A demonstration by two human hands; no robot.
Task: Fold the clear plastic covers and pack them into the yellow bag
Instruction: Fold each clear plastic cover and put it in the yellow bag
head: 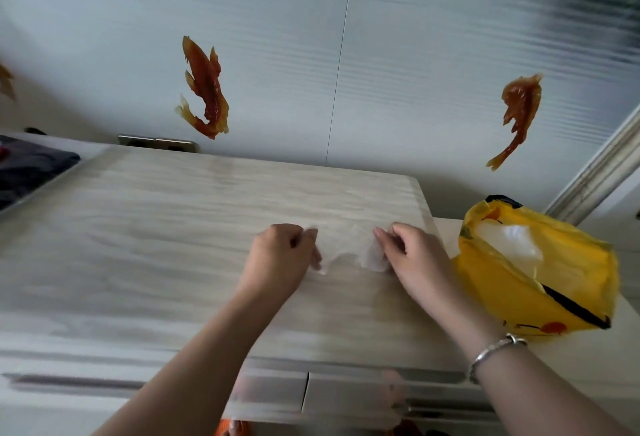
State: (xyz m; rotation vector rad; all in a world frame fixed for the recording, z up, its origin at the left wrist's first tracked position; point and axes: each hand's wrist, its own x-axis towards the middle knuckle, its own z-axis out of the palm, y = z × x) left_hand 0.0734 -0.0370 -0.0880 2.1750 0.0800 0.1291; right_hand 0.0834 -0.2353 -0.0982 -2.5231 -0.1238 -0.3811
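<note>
I see both arms reach out over the table [138,227]. The left hand [280,255] and right hand [412,255] have curled fingers, and each pinches one side of the clear cover [346,245], which lies on the table between them. The yellow bag [540,273] sits open just right of the right hand.
</note>
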